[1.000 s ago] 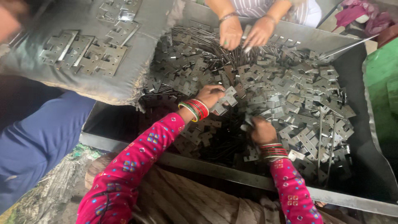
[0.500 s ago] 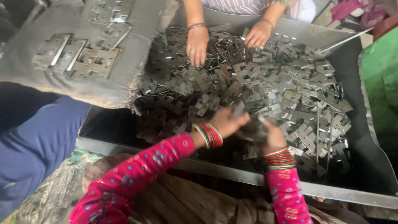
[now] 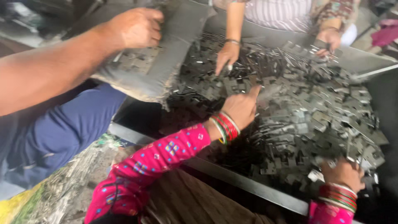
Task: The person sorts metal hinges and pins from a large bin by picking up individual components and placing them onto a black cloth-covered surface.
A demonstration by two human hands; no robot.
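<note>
A big heap of small flat grey metal pieces (image 3: 315,112) fills a dark metal tray (image 3: 248,186). My left hand (image 3: 242,108), with red and green bangles and a pink patterned sleeve, hovers over the middle of the heap. Its fingers are curled and the index finger points forward; the palm is hidden. My right hand (image 3: 342,174), also with bangles, rests on the heap's near right edge, fingers curled down onto the pieces, with a pale piece (image 3: 317,176) at its thumb.
A person's bare arm and fist (image 3: 132,27) at upper left hold a grey cloth sack (image 3: 166,70) carrying metal pieces; blue trousers (image 3: 66,128) lie below. Across the tray another person's hands (image 3: 227,56) (image 3: 329,39) pick at the heap.
My hands, together over the heap's near middle before, have parted: the left went forward, the right moved to the near right edge. The bare arm has come in at upper left.
</note>
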